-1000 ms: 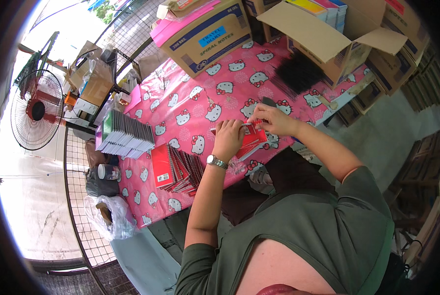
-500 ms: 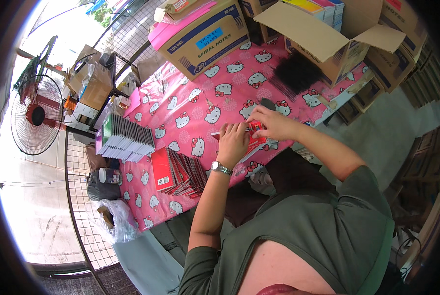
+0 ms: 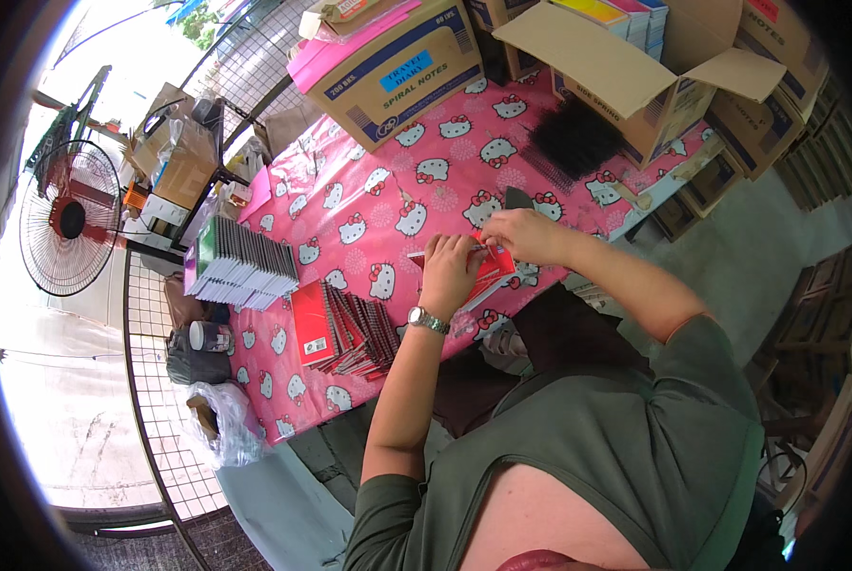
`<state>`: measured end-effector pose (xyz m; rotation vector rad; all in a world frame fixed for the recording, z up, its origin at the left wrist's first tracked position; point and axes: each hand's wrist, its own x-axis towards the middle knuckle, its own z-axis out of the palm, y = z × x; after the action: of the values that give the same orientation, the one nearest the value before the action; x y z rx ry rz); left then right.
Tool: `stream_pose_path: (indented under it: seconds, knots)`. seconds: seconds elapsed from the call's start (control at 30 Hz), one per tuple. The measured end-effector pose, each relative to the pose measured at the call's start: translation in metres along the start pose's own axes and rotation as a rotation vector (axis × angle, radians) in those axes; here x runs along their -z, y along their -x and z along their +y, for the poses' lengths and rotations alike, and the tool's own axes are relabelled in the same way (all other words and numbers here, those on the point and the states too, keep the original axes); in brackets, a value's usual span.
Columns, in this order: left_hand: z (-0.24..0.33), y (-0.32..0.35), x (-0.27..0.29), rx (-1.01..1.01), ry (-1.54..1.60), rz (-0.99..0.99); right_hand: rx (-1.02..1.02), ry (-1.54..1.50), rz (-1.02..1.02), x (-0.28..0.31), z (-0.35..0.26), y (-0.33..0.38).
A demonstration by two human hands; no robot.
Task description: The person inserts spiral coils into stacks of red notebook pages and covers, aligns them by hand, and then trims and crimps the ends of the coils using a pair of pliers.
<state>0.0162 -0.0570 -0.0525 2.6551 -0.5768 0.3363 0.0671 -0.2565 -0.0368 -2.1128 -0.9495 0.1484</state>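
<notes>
My left hand (image 3: 448,271), with a watch on its wrist, lies flat on a red notebook (image 3: 492,271) on the pink patterned tablecloth (image 3: 369,205). My right hand (image 3: 519,233) pinches the notebook's upper edge, fingers closed on it. A spread pile of red spiral notebooks (image 3: 342,333) lies just left of my left hand. Further left a stack of dark-covered notebooks (image 3: 240,266) stands on the table. A heap of black spiral bindings (image 3: 571,141) lies beyond my right hand.
Cardboard boxes stand at the table's far side: a closed one (image 3: 393,67) and an open one (image 3: 635,81) holding colourful books. A standing fan (image 3: 64,224) and a wire rack (image 3: 150,314) are at the left. More boxes (image 3: 778,105) stand at the right.
Both hands stayed on the red notebook with small shifts; my left hand slid a little over its cover and my right hand's fingers moved along its upper edge.
</notes>
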Motion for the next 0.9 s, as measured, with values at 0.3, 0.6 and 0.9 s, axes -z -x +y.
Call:
stream_pose_path:
  seconds: [0.3,0.6,0.9]
  knots:
    - [-0.008,-0.002,0.003,0.007,0.025,-0.018,0.165,-0.163,0.111,0.002,0.011,0.003]
    - [-0.007,0.002,-0.001,-0.025,0.029,0.036,0.049,-0.269,0.129,-0.010,0.014,0.011]
    - [-0.007,-0.002,0.002,-0.033,0.026,0.012,0.199,0.022,0.226,-0.011,0.014,0.007]
